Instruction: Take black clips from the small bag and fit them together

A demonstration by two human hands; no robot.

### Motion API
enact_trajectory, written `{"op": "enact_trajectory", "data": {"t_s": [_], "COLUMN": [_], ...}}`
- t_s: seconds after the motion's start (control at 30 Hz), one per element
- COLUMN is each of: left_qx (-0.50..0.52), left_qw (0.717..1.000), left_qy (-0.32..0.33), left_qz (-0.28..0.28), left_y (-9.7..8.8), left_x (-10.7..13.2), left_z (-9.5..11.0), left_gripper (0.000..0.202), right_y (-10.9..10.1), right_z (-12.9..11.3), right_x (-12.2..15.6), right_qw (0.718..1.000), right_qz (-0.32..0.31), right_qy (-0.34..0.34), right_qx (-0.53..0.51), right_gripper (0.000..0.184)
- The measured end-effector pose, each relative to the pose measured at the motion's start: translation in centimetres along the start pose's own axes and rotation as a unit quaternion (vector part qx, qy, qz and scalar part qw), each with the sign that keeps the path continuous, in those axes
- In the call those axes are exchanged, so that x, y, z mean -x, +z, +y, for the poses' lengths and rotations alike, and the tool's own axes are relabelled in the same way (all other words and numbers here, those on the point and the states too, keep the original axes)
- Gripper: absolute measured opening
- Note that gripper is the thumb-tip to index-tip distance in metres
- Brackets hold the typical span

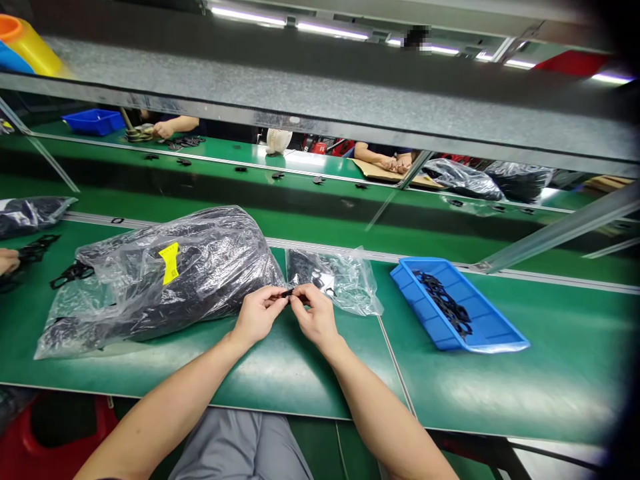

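Note:
My left hand point(257, 313) and my right hand point(315, 313) meet over the green bench, both pinched on a small black part point(289, 293) held between their fingertips. Just behind my left hand lies a large clear plastic bag point(160, 280) stuffed with black parts and marked with a yellow label point(170, 262). A smaller clear bag point(340, 277) of black parts sits right behind my right hand. To the right stands a blue tray point(493, 327) with several black parts point(445, 303) in it.
A green conveyor belt point(300, 213) runs behind the bench, carrying scattered black parts. Other people's hands point(165, 128) and arms point(385, 159) work on its far side. Another person's hand point(7, 260) shows at the left edge beside loose black parts point(35, 252). A metal shelf point(320, 93) spans overhead.

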State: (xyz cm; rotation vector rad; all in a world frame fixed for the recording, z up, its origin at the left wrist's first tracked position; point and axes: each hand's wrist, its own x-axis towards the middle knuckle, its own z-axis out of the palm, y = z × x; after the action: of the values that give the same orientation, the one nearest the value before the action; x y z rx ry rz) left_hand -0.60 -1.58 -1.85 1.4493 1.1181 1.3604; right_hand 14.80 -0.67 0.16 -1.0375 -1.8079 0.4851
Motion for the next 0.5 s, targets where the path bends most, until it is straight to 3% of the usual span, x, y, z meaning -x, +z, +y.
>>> {"op": "enact_trajectory", "data": {"t_s": [0.13, 0.33, 0.5], "left_qx": [-0.019, -0.039, -0.039], "left_qw": [1.0, 0.999, 0.999], "left_qy": [0.011, 0.018, 0.01], "left_qz": [-0.007, -0.01, -0.011], "left_y": [-0.06, -0.1, -0.07], "left_x": [-0.02, -0.04, -0.04], "left_z": [0.2, 0.52, 0.6], "left_gripper": [0.023, 0.021, 0.02], "right_y": [-0.05, -0.03, 0.01], "right_z": [0.0, 0.24, 0.26], "right_x": [-0.03, -0.08, -0.17], "right_qw": [1.0, 0.995, 0.994], "right_qz": [0.0, -0.022, -0.025], "right_qy": [0.007, 0.092, 0.1], "right_qx": [0.007, -0.039, -0.043], "right_gripper": [0.008, 0.009, 0.011]}}
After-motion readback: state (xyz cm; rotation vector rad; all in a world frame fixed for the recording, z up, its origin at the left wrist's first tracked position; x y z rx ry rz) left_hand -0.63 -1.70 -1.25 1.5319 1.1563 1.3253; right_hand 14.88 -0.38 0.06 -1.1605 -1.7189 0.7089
